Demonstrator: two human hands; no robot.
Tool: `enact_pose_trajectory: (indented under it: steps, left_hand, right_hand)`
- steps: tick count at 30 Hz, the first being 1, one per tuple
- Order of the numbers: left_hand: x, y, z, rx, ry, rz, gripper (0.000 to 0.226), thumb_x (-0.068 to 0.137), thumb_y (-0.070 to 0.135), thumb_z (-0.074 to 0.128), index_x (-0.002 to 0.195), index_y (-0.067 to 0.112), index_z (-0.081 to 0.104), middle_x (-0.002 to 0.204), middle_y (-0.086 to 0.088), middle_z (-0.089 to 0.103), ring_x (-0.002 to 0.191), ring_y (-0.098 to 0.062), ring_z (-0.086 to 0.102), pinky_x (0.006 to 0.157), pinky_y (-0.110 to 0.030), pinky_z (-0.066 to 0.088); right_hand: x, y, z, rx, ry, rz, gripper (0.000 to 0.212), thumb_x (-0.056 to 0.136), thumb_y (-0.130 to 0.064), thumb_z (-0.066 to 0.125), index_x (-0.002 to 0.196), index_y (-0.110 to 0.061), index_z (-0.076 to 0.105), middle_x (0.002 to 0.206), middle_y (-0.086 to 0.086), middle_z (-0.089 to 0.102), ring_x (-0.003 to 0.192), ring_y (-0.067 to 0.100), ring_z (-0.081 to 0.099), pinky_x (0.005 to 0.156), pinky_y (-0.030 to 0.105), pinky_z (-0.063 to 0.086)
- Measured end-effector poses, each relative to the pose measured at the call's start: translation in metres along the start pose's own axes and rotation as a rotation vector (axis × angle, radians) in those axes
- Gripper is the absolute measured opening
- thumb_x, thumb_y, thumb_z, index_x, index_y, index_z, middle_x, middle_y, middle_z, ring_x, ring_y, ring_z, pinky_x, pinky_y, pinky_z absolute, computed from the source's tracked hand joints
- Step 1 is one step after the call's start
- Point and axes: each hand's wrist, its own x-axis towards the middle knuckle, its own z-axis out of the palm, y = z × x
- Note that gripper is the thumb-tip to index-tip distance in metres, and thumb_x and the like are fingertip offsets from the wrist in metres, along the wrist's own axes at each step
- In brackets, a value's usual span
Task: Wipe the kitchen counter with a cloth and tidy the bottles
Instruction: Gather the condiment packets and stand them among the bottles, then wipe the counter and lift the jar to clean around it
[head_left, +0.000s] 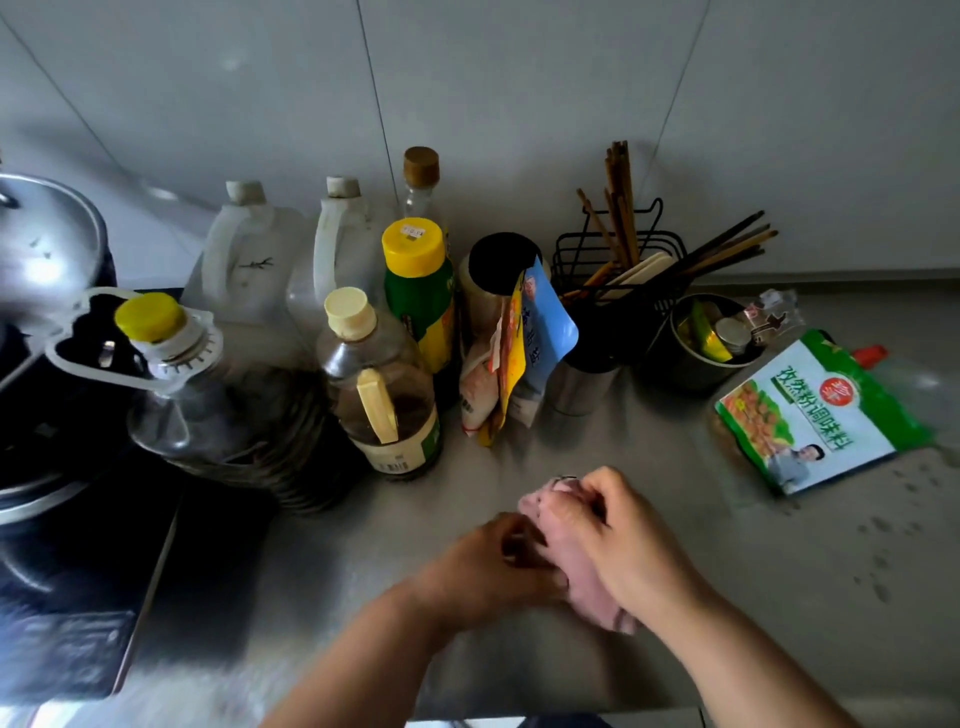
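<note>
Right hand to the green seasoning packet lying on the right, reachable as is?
Probably yes: only bare counter lies between the right hand and the green seasoning packet. That hand grips the pink cloth along with the left hand, so it must let go first.

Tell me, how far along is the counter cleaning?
Early, by the look of it. Nothing looks done: droplets dot the counter, and the bottles stand crowded at the back. In hand: the left hand and right hand both hold the bunched pink cloth. Left: the wiping, tidying the bottles, perhaps moving the packet.
</note>
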Motion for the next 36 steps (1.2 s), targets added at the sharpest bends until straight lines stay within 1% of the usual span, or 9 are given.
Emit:
enact_pose_trajectory:
  steps: [3, 6, 9, 11, 15, 18, 21, 27, 36]
  left_hand:
    - [-0.011, -0.01, -0.013, -0.194, -0.008, 0.073, 0.028, 0.08, 0.002, 0.071, 0.107, 0.008, 0.066, 0.099, -0.006, 0.072, 0.087, -0.01, 0.068, 0.077, -0.021, 0.055]
    - [-0.024, -0.02, -0.031, -0.432, -0.058, 0.126, 0.036, 0.076, 0.002, 0.072, 0.11, -0.004, 0.06, 0.103, -0.017, 0.068, 0.095, -0.026, 0.065, 0.08, -0.032, 0.055]
    - [-0.033, -0.013, -0.044, -0.605, 0.104, 0.181, 0.028, 0.076, 0.001, 0.072, 0.097, 0.006, 0.054, 0.082, -0.009, 0.063, 0.072, -0.017, 0.062, 0.061, -0.027, 0.054]
    - [-0.037, -0.002, -0.05, -0.573, 0.292, 0.158, 0.019, 0.085, 0.0, 0.064, 0.098, 0.011, 0.056, 0.075, -0.006, 0.065, 0.064, -0.015, 0.063, 0.057, -0.026, 0.056]
    - [-0.045, -0.009, -0.066, -0.402, 0.545, 0.072, 0.005, 0.092, 0.009, 0.059, 0.095, 0.012, 0.063, 0.08, -0.006, 0.064, 0.069, -0.017, 0.063, 0.067, -0.032, 0.055]
    - [-0.053, -0.03, -0.07, -0.361, 0.563, -0.011, 0.008, 0.092, 0.013, 0.06, 0.097, 0.009, 0.064, 0.088, -0.01, 0.067, 0.074, -0.021, 0.063, 0.067, -0.031, 0.055]
    - [-0.063, -0.05, -0.068, -0.333, 0.526, -0.065, 0.009, 0.092, 0.013, 0.059, 0.095, 0.007, 0.065, 0.085, -0.012, 0.066, 0.071, -0.021, 0.06, 0.064, -0.028, 0.05]
    - [-0.086, -0.086, -0.071, -0.363, 0.538, -0.096, 0.013, 0.095, 0.011, 0.055, 0.096, 0.003, 0.064, 0.078, -0.01, 0.065, 0.062, -0.016, 0.061, 0.061, -0.024, 0.048]
    - [-0.102, -0.108, -0.067, -0.493, 0.638, -0.09, 0.013, 0.093, 0.015, 0.059, 0.085, 0.007, 0.066, 0.073, -0.007, 0.068, 0.061, -0.015, 0.062, 0.061, -0.025, 0.051]
  right_hand:
    - [-0.01, -0.019, 0.001, 0.316, -0.192, -0.027, 0.052, 0.066, -0.079, 0.06, 0.089, -0.033, 0.053, 0.084, -0.012, 0.068, 0.081, 0.004, 0.064, 0.076, 0.028, 0.052]
    - [-0.018, -0.026, -0.007, 0.475, -0.373, -0.072, 0.032, 0.082, -0.033, 0.075, 0.107, -0.033, 0.056, 0.109, -0.009, 0.069, 0.106, 0.003, 0.064, 0.093, 0.024, 0.05]
    - [-0.019, -0.029, -0.026, 0.489, -0.238, -0.118, 0.027, 0.089, -0.01, 0.066, 0.108, -0.027, 0.056, 0.11, -0.011, 0.068, 0.106, -0.001, 0.061, 0.091, 0.016, 0.047]
    - [-0.01, -0.017, -0.035, 0.301, -0.053, -0.112, 0.026, 0.089, -0.014, 0.067, 0.107, -0.028, 0.056, 0.11, -0.012, 0.065, 0.106, 0.001, 0.059, 0.083, 0.009, 0.042]
    - [0.017, 0.025, -0.028, -0.205, 0.182, 0.048, 0.056, 0.092, -0.032, 0.06, 0.143, -0.02, 0.041, 0.146, 0.014, 0.04, 0.134, 0.031, 0.041, 0.105, 0.036, 0.036]
    - [0.023, 0.047, 0.013, -0.4, 0.012, -0.083, 0.057, 0.096, -0.044, 0.047, 0.148, -0.023, 0.037, 0.161, 0.009, 0.021, 0.147, 0.031, 0.023, 0.117, 0.039, 0.021]
    - [0.032, 0.075, 0.045, -0.735, -0.089, -0.275, 0.069, 0.098, -0.062, 0.009, 0.145, -0.025, 0.043, 0.158, 0.001, 0.029, 0.147, 0.03, 0.023, 0.117, 0.041, 0.016]
    - [0.059, 0.091, 0.021, -0.645, 0.218, 0.046, 0.071, 0.085, -0.041, 0.021, 0.152, -0.02, 0.031, 0.163, 0.008, 0.015, 0.148, 0.036, 0.013, 0.12, 0.05, 0.013]
    - [-0.006, 0.008, 0.146, -0.654, 0.034, -0.469, 0.053, 0.08, -0.031, 0.044, 0.131, -0.024, 0.059, 0.138, -0.001, 0.058, 0.136, 0.024, 0.044, 0.103, 0.041, 0.034]
